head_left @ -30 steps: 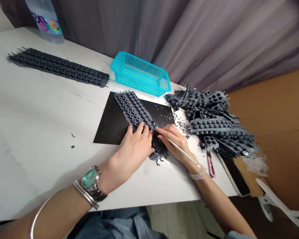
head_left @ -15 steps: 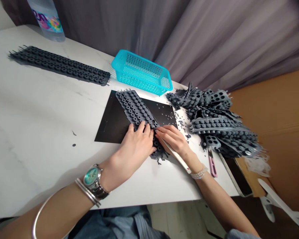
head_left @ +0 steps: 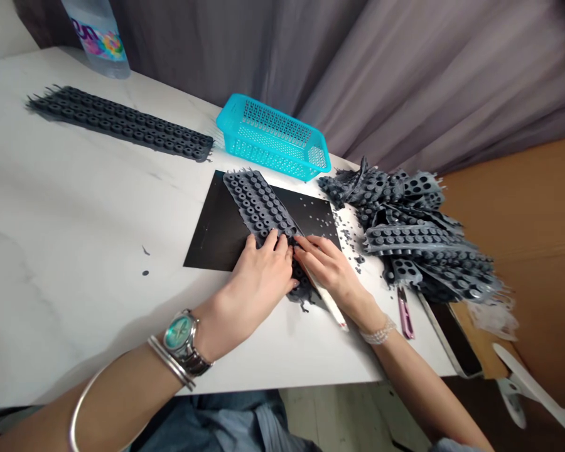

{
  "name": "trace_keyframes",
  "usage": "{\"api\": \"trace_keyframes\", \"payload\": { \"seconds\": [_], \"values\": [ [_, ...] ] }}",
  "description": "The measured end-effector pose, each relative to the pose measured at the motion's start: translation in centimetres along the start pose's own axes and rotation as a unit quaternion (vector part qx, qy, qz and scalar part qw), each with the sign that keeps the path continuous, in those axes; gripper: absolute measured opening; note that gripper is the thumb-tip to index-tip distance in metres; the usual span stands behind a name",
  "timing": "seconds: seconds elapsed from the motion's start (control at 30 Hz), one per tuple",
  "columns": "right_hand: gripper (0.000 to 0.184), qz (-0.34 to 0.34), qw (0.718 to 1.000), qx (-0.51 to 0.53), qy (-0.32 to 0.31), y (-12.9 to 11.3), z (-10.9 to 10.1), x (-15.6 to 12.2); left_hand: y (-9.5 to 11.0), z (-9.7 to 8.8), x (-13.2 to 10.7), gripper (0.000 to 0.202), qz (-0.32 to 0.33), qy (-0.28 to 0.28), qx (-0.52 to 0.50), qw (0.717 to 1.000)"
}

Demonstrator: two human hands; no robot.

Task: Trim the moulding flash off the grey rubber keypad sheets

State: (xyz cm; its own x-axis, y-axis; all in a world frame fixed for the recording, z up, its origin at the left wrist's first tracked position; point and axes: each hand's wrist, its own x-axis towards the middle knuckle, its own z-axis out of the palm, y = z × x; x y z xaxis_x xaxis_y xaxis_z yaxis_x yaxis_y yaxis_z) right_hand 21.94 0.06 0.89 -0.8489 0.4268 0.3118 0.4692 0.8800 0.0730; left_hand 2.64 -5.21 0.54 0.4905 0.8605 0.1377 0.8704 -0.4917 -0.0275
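Note:
A dark grey rubber strip with rows of round studs (head_left: 258,204) lies slantwise over a black mat (head_left: 211,232). My left hand (head_left: 266,270) rests across its lower part, fingertips bent onto the studs and thumb at the near end, gripping it. My right hand (head_left: 332,270) is closed around a slim white pen-like tool (head_left: 332,309) with a reddish mark on its back end. Its front end is at the strip beside my left fingertips, hidden by my fingers. Small dark discs (head_left: 348,233) are scattered on the mat's right side and the table.
Another studded strip (head_left: 127,123) lies at the back left. Behind the mat stands a turquoise basket (head_left: 275,160). A heap of rubber strips (head_left: 414,235) is at the right, with pink thread snips (head_left: 405,317) in front. A bottle (head_left: 101,44) stands at the far left.
The tool's back end has swung a little left and down in my right hand. My left hand keeps its place on the strip. The whole view has shifted slightly.

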Motion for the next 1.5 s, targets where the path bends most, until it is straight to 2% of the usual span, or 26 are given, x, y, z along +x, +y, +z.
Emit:
{"api": "trace_keyframes", "payload": {
  "seconds": [0.17, 0.4, 0.5, 0.6, 0.67, 0.7, 0.8, 0.9, 0.97, 1.13, 1.27, 1.5],
  "values": [
    [0.027, 0.008, 0.999, -0.033, -0.029, -0.4, -0.4, 0.4, -0.1, 0.0, -0.1, 0.057, 0.001, 0.007, 0.001, 1.0],
    [0.025, 0.007, 1.0, 0.001, 0.006, -0.3, -0.1, 0.0, -0.2, -0.4, 0.1, 0.059, -0.011, -0.012, -0.024, 1.0],
    [0.023, 0.07, 0.993, 0.048, 0.076, 0.2, 0.3, -0.3, -0.2, -0.5, 0.1, 0.058, -0.011, -0.012, -0.027, 1.0],
    [0.016, 0.195, 0.962, 0.069, 0.179, 0.9, 0.3, -0.5, -0.3, -0.5, 0.1, 0.056, -0.009, -0.014, -0.029, 0.999],
    [0.011, 0.252, 0.943, 0.086, 0.201, 1.1, 0.1, -0.6, -0.3, -0.4, 0.2, 0.057, -0.01, -0.015, -0.028, 0.999],
    [0.009, 0.257, 0.941, 0.098, 0.197, 1.0, 0.0, -0.7, -0.3, -0.4, 0.2, 0.058, -0.01, -0.015, -0.028, 0.999],
    [0.008, 0.185, 0.963, 0.12, 0.157, 0.5, -0.1, -0.5, -0.2, -0.3, 0.2, 0.059, -0.012, -0.011, -0.027, 1.0],
    [0.012, 0.075, 0.986, 0.086, 0.123, -0.1, 0.1, -0.3, -0.2, 0.0, 0.1, 0.059, -0.011, -0.009, -0.019, 1.0],
    [0.014, 0.044, 0.991, 0.059, 0.109, -0.2, 0.3, -0.2, -0.3, 0.3, 0.1, 0.06, -0.01, -0.009, -0.017, 1.0],
    [0.014, 0.033, 0.996, 0.03, 0.072, 0.1, 0.7, -0.4, -0.2, 0.1, 0.0, 0.06, -0.002, -0.016, -0.017, 1.0],
    [0.012, 0.02, 0.998, 0.008, 0.057, 0.3, 0.7, -0.5, -0.1, -0.9, -0.1, 0.059, -0.005, -0.018, -0.006, 1.0],
    [0.019, 0.021, 1.0, 0.0, -0.006, 0.0, 0.4, -0.5, 0.0, -2.6, -0.6, 0.052, -0.014, -0.013, 0.002, 1.0]
  ]
}}
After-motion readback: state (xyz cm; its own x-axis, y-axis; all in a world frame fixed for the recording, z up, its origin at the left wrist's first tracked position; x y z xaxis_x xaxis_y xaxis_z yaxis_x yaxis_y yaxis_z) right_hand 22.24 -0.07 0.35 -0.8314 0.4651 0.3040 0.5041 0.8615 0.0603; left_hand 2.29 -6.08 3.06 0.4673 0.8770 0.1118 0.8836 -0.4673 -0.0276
